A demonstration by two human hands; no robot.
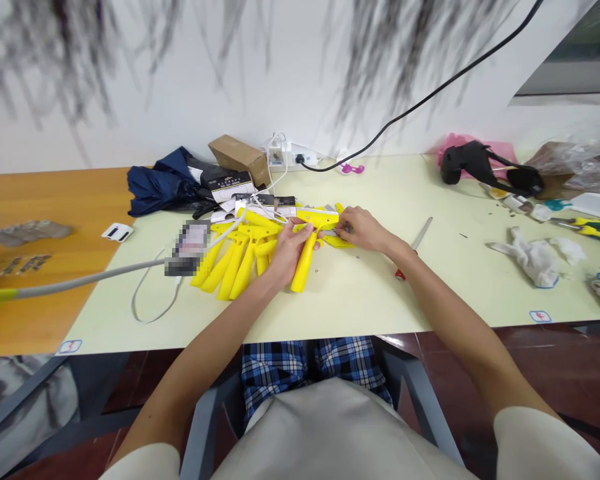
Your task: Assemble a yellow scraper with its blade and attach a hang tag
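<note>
A yellow scraper-like tool lies at the middle of the table, its handle pointing toward me. My left hand is closed round it near the top of the handle. Over the right end of its wide yellow head is my right hand, fingers pinched together; what lies between those fingertips is too small to make out. Several more yellow handles are piled just left of my left hand. Black and white printed cards lie behind the pile.
A screwdriver-like tool with a red end lies by my right forearm. Behind stand a cardboard box and a power strip. A dark blue cloth is at back left; white gloves and yellow-green pliers are at right.
</note>
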